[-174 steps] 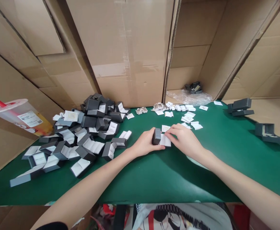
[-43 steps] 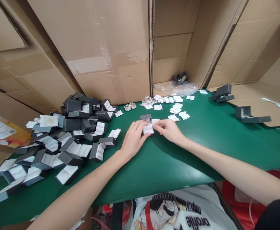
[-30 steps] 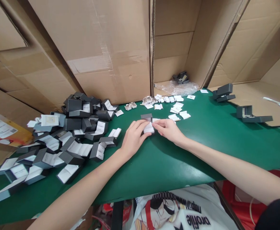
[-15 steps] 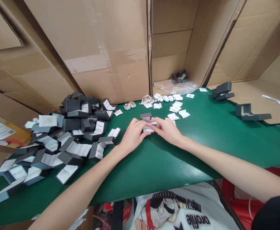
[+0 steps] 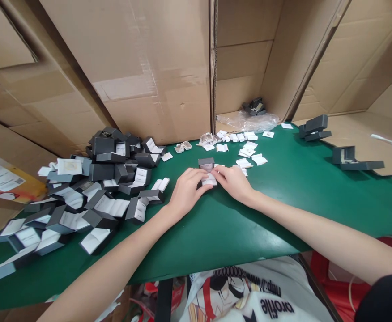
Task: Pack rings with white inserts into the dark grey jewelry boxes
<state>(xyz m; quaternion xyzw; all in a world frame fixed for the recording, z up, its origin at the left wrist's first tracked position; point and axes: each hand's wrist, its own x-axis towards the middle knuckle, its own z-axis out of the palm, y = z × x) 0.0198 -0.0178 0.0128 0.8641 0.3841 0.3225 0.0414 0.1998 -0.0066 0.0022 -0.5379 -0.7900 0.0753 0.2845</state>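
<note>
Between my hands, on the green table, stands a small dark grey jewelry box [image 5: 206, 161] with its lid raised and a white lining. My left hand [image 5: 188, 188] grips the box from the left, its thumb along the near edge and its fingers at the hinge side. From the right, my right hand [image 5: 233, 180] has its fingertips pressed together at the white lining. Whether those fingertips pinch a part of the lining is hidden. Beyond the hands lie several small white inserts [image 5: 245, 153].
A large heap of open grey boxes [image 5: 107, 172] covers the table's left side. Open boxes stand at the right [image 5: 347, 156]. Cardboard cartons [image 5: 162, 67] wall the back, and clear plastic film [image 5: 259, 122] lies by one. The green table [image 5: 196, 241] ends near my lap.
My right fingers have drawn slightly away from the box's middle, so more of the white lining shows. My left hand keeps its hold. The view has shifted slightly.
</note>
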